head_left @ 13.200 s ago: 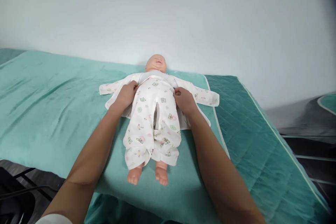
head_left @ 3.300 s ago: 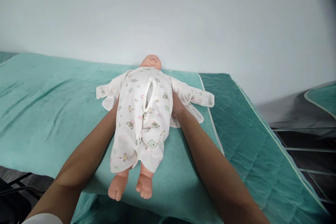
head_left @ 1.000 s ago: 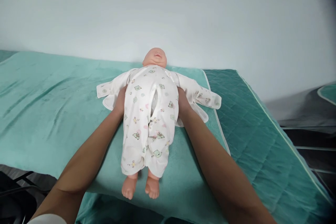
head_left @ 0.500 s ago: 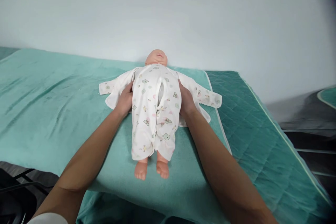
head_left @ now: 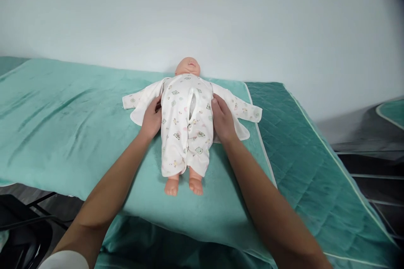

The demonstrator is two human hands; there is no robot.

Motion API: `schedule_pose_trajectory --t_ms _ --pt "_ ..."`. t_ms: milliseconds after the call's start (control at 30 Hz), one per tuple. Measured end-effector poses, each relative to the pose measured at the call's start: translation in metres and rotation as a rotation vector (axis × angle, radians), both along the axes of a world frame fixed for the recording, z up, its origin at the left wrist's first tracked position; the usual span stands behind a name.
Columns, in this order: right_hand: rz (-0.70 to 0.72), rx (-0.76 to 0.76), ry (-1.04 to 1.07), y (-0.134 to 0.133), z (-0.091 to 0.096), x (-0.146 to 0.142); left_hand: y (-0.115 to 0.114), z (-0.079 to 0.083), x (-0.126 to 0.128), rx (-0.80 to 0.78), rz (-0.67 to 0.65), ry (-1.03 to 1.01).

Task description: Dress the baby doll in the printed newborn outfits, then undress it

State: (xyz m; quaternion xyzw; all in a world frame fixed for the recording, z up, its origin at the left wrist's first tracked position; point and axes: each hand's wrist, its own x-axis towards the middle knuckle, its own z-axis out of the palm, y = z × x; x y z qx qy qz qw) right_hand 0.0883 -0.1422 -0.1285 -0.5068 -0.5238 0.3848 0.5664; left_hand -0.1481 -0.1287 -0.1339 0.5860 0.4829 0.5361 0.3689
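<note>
A baby doll lies on its back on a green blanket, feet toward me. It wears white printed trousers with an open slit at the crotch. A white jacket is spread beneath it, its sleeves stretched out to both sides. My left hand grips the doll's side at the waist, the fingers partly hidden behind the clothing. Against the opposite side, my right hand clasps the waist with its thumb near the front of the trousers. Both bare feet stick out of the trouser legs.
A darker quilted green cover shows to the right of the blanket. Behind the doll's head stands a white wall. A black chair is at the lower left, below the bed's front edge. Dark slatted shelving stands at the right.
The doll's feet sit higher in the view and the doll looks slightly smaller. Both hands stay at its waist. The camera view has shifted slightly.
</note>
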Motion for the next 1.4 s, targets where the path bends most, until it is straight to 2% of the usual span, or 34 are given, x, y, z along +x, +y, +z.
schedule_pose_trajectory --t_ms 33,67,167,233,300,367,433,600,767,867,1100,1300,1400 --pt "-0.042 0.073 -0.071 -0.019 0.004 -0.004 -0.011 0.0 -0.002 0.004 0.023 0.008" --pt "-0.025 0.158 -0.154 -0.039 0.008 -0.009 -0.024 -0.001 -0.004 0.004 0.041 0.018" --pt "0.133 0.356 -0.436 -0.104 0.017 -0.025 -0.072 -0.004 -0.011 -0.023 0.066 0.058" --pt "0.218 0.359 -0.599 -0.141 0.019 -0.034 -0.108 -0.007 -0.015 -0.054 0.049 0.082" --pt "0.248 0.312 -0.758 -0.167 0.021 -0.042 -0.141 -0.009 -0.019 -0.049 -0.019 0.128" --pt "0.218 0.269 -0.893 -0.179 0.022 -0.048 -0.167 -0.01 -0.022 -0.005 -0.105 0.186" --pt "0.169 0.268 -0.994 -0.182 0.022 -0.054 -0.184 -0.012 -0.022 0.045 -0.173 0.251" --pt "0.093 0.372 -1.097 -0.172 0.02 -0.064 -0.193 -0.019 -0.018 0.146 -0.179 0.409" --pt "0.189 0.426 -0.874 -0.182 0.033 -0.066 -0.196 -0.022 -0.014 0.248 -0.09 0.545" --pt "0.212 0.458 -0.758 -0.191 0.04 -0.066 -0.202 -0.017 -0.012 0.316 -0.025 0.532" --pt "0.239 0.509 -0.785 -0.189 0.038 -0.069 -0.201 0.0 -0.001 0.364 0.057 0.513" --pt "0.172 0.337 -0.986 -0.183 0.03 -0.066 -0.204 0.008 0.002 0.435 0.059 0.549" --pt "0.219 0.349 -1.011 -0.185 0.027 -0.062 -0.209 0.003 -0.006 0.526 0.054 0.642"
